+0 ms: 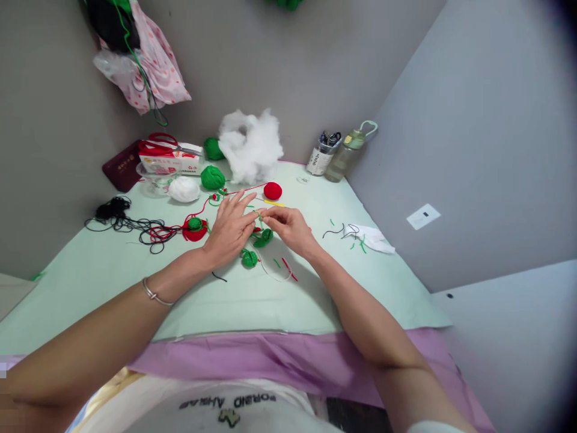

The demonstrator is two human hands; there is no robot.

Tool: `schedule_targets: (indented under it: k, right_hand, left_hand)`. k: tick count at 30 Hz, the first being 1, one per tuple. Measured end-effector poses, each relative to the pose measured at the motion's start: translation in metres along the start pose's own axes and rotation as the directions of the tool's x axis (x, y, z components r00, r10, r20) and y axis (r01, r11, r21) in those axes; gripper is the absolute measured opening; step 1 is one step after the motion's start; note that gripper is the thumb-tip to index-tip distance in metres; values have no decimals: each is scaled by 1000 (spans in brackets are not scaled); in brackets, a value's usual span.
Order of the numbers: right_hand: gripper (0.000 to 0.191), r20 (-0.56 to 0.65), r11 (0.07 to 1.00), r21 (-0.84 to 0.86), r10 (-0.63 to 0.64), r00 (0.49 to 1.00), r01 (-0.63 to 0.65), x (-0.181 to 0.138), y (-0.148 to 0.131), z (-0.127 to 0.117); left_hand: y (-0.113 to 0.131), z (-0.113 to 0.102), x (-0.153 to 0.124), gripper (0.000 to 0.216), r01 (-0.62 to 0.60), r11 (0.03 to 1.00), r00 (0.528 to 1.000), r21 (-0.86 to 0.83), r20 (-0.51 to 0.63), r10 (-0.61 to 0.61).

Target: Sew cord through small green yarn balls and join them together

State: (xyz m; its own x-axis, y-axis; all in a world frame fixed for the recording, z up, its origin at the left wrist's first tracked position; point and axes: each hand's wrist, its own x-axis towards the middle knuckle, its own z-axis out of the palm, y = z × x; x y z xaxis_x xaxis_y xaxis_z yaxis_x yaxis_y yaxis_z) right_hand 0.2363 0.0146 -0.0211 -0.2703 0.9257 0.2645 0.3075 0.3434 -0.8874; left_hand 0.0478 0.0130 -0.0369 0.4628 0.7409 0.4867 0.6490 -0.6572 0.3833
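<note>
My left hand [229, 227] hovers over the pale green cloth [252, 300] with its fingers spread, a green yarn strand [258, 214] looped around a fingertip. My right hand [291, 228] meets it, fingers pinched on that same green strand. Just under the hands lie small green crocheted pieces [264, 237] and another green piece [249, 258]. A red crocheted dome [273, 190] and a yellow crochet hook [274, 203] lie just beyond the hands.
Green yarn balls [213, 177], a white ball [184, 189], white stuffing [250, 147], red scissors on a box [166, 153], a red-and-green piece [195, 228], black cord [121, 219], a jar [321, 157], a bottle [347, 151] and white cloth [372, 237] surround them.
</note>
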Motion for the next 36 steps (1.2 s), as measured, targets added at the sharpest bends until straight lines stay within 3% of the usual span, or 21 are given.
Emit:
schedule_targets:
  k: [2,11,18,22,25,28,31,36]
  right_hand:
    - [25,-33,999,-42,11,999,-13,1,2,-1]
    - [25,28,989,-146,20,999,-16,1,9,-4]
    - [25,101,993,-95,74,992,-64,2,11,-8]
    - [25,76,993,-51,109,991,-106,2,12,-8]
    - [26,141,995,-8,99,985,-98,3,13,-6]
    - [26,56,994,0,106,993,-106,4,16,-4]
    - [25,-22,995,-37,95,995,-96,4,17,-2]
    - [22,-76,993,-104,43,996,-50,1,11,2]
  left_hand:
    - [-1,0,0,40,-9,1000,999,12,33,9]
    - [-9,6,-1,41,-71,995,994,73,88,65]
    - [-10,4,0,39,-111,991,991,72,87,104]
    - [-10,4,0,38,-125,991,988,43,92,121]
    - [-11,5,0,39,-123,991,987,42,111,118]
    - [-14,4,0,37,-112,993,988,24,110,108]
    - [-16,3,1,32,-44,996,996,-72,70,49]
    - [-14,-1,4,19,214,900,975,-380,20,-223]
